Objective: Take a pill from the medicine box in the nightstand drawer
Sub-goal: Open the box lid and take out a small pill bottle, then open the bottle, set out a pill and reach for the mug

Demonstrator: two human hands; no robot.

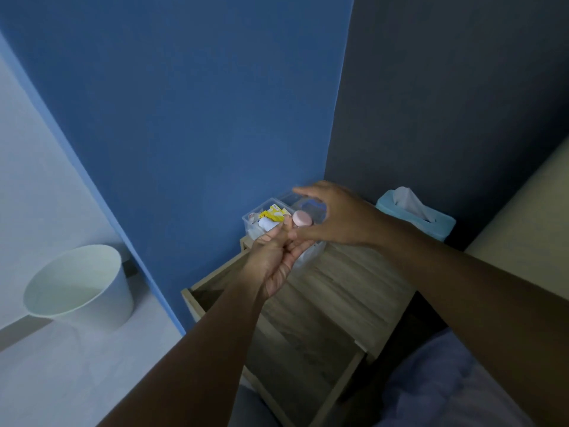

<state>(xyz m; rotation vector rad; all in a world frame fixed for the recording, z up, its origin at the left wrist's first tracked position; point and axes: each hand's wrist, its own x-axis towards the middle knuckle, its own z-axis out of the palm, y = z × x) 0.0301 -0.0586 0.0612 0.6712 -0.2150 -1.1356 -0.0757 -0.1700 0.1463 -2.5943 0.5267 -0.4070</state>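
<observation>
a dim bedroom corner: a blue wall fills the upper half of the frame, a darker wall runs down the right, and a wooden nightstand sits in the lower centre with its drawer pulled open toward the camera.

the clear medicine box stands on the nightstand top at the centre of the frame, against the blue wall, not in the drawer; set up there, probably so both hands can work over it. inside it show a yellow packet, something white below that, and a blue-capped item behind.

just in front of the box the left hand is turned palm up and loosely cupped, fingers curled, thumb raised by the box rim; it reads as a catching hand, ready to receive a pill. whether anything already lies in the palm i cannot tell. the right hand arches over the box from the right, fingers spread and bent, and seems to grip a small container with a pink round cap tilted toward the left palm; the exact hold is hidden by the fingers.

further out, a light blue tissue box rests at the right rear of the nightstand, a white bin stands on the floor at the lower left, and bedding shows at the lower right.
</observation>
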